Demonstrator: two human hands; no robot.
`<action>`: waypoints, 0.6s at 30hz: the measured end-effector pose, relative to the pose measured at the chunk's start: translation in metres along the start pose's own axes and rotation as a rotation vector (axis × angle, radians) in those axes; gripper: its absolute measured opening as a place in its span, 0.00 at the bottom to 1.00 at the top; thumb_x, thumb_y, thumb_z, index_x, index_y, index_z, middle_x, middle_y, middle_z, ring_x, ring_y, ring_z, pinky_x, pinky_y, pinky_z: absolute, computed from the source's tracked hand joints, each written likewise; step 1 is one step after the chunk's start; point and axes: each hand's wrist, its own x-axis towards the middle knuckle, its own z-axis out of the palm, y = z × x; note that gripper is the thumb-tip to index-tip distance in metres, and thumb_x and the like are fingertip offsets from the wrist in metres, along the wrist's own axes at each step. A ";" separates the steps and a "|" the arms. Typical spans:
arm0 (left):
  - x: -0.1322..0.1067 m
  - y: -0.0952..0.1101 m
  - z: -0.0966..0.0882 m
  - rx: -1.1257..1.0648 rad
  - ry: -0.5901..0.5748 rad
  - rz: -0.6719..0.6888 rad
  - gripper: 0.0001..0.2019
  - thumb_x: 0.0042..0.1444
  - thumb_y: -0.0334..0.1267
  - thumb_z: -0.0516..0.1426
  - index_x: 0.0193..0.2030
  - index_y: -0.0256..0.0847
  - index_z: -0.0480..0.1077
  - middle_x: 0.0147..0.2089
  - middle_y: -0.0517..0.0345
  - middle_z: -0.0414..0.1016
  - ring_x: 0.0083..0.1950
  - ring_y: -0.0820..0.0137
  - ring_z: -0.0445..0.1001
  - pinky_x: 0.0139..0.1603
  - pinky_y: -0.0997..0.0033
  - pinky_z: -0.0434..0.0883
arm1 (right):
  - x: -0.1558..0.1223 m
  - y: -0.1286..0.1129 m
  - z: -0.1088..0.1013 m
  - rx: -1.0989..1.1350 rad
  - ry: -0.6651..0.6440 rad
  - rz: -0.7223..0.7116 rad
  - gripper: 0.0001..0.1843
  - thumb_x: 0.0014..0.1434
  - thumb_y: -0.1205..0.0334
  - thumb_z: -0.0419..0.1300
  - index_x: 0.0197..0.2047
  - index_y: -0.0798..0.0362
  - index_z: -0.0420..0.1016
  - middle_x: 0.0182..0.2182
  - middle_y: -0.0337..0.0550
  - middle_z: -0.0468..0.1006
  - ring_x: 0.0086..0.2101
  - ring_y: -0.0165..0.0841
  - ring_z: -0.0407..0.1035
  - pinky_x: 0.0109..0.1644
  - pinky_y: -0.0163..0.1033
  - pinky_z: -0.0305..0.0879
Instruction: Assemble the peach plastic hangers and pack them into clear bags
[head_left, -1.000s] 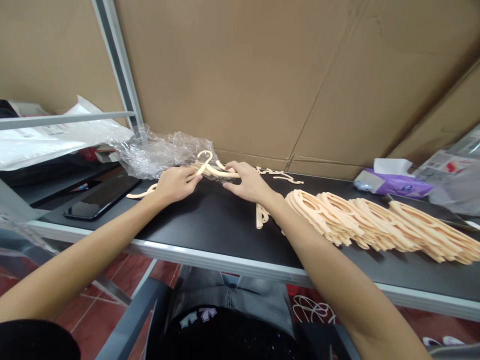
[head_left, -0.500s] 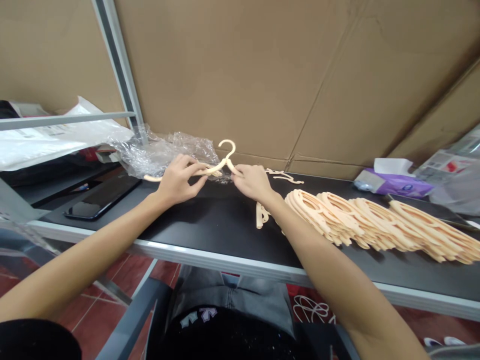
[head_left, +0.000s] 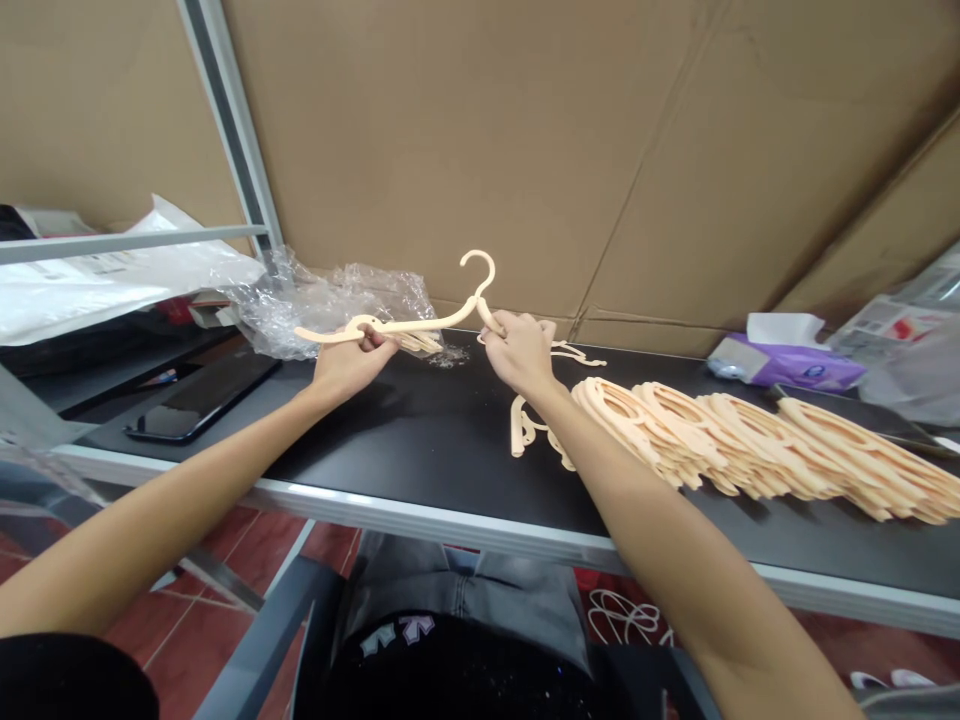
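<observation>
The left hand (head_left: pixel 346 360) has its fingers (head_left: pixel 369 340) curled tight round the left arm of a peach plastic hanger (head_left: pixel 409 322), gripping it near the oval cut-out at that end; the right hand (head_left: pixel 521 352) pinches the hanger's other arm just below the hook, its fingers (head_left: pixel 501 322) pressed together on the plastic; the hanger is held clear above the bench (head_left: pixel 420 440), roughly level between the two hands, its hook standing up against the cardboard behind.

The bench is black with a pale metal front edge; on it, just right of the right wrist, a long overlapping row of like hangers (head_left: pixel 750 440) runs off toward the right side; a few loose peach pieces (head_left: pixel 525 435) lie beside the forearm; crumpled clear plastic wrap (head_left: pixel 322 300) sits behind the left hand, and a dark phone (head_left: pixel 202 395) lies flat further left; a purple tissue pack (head_left: pixel 787 365) rests at the far right.

Brown cardboard sheets (head_left: pixel 600 150) wall off the back; a grey metal post (head_left: pixel 225 120) rises at the left; red floor tiles (head_left: pixel 202 610) show under the bench.
</observation>
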 end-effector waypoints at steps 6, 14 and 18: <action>-0.002 0.004 0.000 -0.222 -0.008 0.020 0.14 0.47 0.47 0.63 0.24 0.40 0.68 0.22 0.62 0.68 0.25 0.72 0.64 0.30 0.70 0.60 | 0.003 0.003 -0.006 -0.066 0.148 0.131 0.09 0.60 0.64 0.50 0.32 0.50 0.71 0.30 0.46 0.76 0.43 0.45 0.64 0.50 0.49 0.49; -0.001 -0.002 0.005 -0.188 0.035 0.016 0.15 0.45 0.45 0.65 0.33 0.42 0.65 0.22 0.67 0.67 0.25 0.71 0.67 0.31 0.70 0.62 | 0.000 0.002 -0.005 -0.069 0.102 -0.003 0.10 0.57 0.68 0.51 0.32 0.50 0.74 0.30 0.45 0.77 0.43 0.44 0.65 0.51 0.50 0.50; -0.005 -0.002 0.002 -0.075 -0.016 0.113 0.17 0.44 0.44 0.66 0.38 0.43 0.66 0.24 0.66 0.70 0.27 0.69 0.70 0.31 0.70 0.63 | -0.003 0.000 -0.006 -0.133 0.071 -0.105 0.13 0.58 0.70 0.51 0.33 0.50 0.76 0.33 0.47 0.80 0.44 0.44 0.64 0.52 0.52 0.48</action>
